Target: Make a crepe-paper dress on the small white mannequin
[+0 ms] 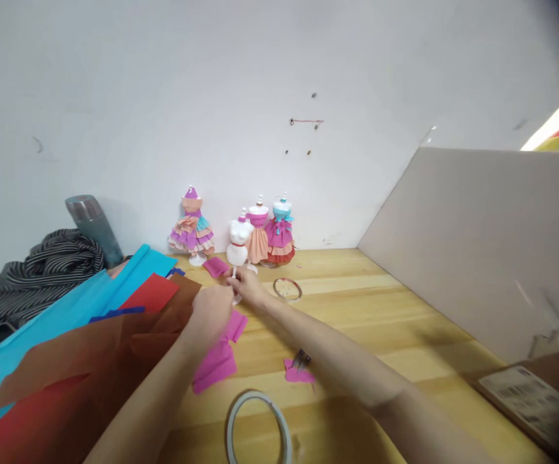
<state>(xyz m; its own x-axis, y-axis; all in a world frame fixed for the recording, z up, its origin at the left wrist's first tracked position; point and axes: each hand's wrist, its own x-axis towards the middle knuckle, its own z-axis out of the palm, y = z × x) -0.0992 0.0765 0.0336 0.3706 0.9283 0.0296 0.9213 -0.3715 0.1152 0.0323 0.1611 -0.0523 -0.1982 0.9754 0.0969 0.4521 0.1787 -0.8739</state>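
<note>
A small white dress form (237,250) with a pink neck band and a red line at its waist stands upright on a thin stem. My right hand (246,285) is closed around that stem, thumb and fingers pinching it. Close beside it, just left of the stand, my left hand (214,310) is curled closed; its fingertips are hidden behind the hand. Pieces of magenta crepe paper (218,364) lie below my left hand. Another magenta piece (216,266) lies behind the hands. Small dark-handled scissors (301,359) rest on a magenta scrap (298,372) beside my right forearm.
Dressed forms in ruffled paper (191,225), a peach skirt (256,246) and a magenta skirt (280,233) stand by the wall. Stacked coloured paper (90,341), striped cloth (42,267) and a bottle (96,229) are left. Tape rolls (287,290) (286,432) and a box (525,399) lie about.
</note>
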